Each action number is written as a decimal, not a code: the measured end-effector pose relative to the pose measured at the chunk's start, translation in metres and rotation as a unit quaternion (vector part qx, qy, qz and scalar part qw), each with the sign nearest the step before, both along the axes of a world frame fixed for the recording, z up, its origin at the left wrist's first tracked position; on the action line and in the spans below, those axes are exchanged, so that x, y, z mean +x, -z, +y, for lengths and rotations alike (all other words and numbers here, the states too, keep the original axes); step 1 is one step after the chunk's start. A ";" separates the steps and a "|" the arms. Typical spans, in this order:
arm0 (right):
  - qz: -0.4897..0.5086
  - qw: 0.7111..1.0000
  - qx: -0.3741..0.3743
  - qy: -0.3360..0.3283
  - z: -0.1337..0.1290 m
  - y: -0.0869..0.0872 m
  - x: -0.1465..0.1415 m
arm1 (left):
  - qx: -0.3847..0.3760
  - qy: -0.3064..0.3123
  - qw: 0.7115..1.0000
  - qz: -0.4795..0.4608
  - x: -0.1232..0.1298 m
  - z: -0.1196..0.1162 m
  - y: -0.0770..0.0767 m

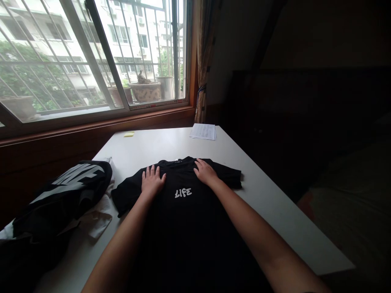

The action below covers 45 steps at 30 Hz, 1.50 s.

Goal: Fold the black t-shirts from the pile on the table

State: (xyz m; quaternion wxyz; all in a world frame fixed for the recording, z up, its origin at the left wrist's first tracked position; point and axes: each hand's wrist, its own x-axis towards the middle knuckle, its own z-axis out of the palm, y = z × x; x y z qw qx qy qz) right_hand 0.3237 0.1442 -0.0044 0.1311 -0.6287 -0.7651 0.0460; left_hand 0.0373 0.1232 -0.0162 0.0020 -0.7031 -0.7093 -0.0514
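Head view: a potted plant (pixel 146 92) stands beyond the window (pixel 143 53), upper left of the frame. A black T-shirt (pixel 186 219) lies at lower center, collar toward the far edge; bare white counter (pixel 259 187) extends to its right. The left hand (pixel 152 180) and right hand (pixel 205 171), unclenched, press flat on its shoulders. Piled clothes (pixel 67 191) occupy the lower left.

At six o'clock, the black short-sleeved fabric T-shirt (pixel 192 228) bears small white stylised lettering (pixel 183 192), seemingly "LIFE", though its characters are distorted. At nine o'clock, large pale-grey block letters (pixel 81 174), possibly "ME", cross the crumpled black fabric garment (pixel 65 205). Print on the white paper sheets (pixel 203 131), near twelve, is too small to read.
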 end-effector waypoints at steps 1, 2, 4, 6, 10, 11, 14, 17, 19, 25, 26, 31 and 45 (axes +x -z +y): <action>0.003 1.000 -0.015 0.002 0.002 0.004 -0.008 | 0.000 -0.001 1.000 0.000 0.000 0.000 0.000; 0.006 1.000 -0.027 0.005 0.003 0.008 -0.015 | 0.000 -0.001 1.000 -0.001 0.000 -0.001 -0.001; 0.011 0.999 -0.035 0.004 0.004 0.013 -0.021 | -0.004 -0.004 1.000 -0.003 0.001 -0.001 -0.002; 0.012 0.999 -0.031 -0.012 0.003 0.015 -0.022 | -0.005 -0.006 1.000 -0.004 0.001 -0.001 -0.002; 0.003 0.998 -0.034 -0.053 -0.002 0.013 -0.015 | -0.001 -0.012 1.000 -0.007 0.002 -0.003 -0.004; -0.002 0.998 -0.038 -0.057 -0.002 0.013 -0.013 | 0.007 -0.014 1.000 -0.005 0.004 -0.004 -0.006; -0.015 0.997 -0.041 -0.062 -0.003 0.012 -0.012 | 0.068 0.038 0.997 0.011 0.016 -0.007 -0.014; -0.015 0.997 -0.030 -0.064 -0.002 0.014 -0.013 | 0.112 0.202 0.973 0.018 0.038 -0.009 -0.021; -0.003 0.998 -0.016 -0.064 0.000 0.017 -0.012 | 0.111 0.307 0.945 0.006 0.055 -0.010 -0.019; 0.080 0.995 0.040 -0.051 0.007 0.023 -0.006 | 0.127 0.382 0.914 -0.046 0.079 -0.014 -0.002; 0.091 0.994 0.048 -0.041 0.009 0.024 -0.005 | 0.134 0.379 0.914 -0.049 0.078 -0.015 -0.001; 0.081 0.994 0.072 0.027 0.012 0.022 -0.002 | 0.140 0.350 0.925 -0.047 0.069 -0.023 -0.009; -0.041 0.997 0.033 0.062 0.014 0.016 -0.002 | 0.141 0.285 0.947 -0.047 0.056 -0.024 -0.004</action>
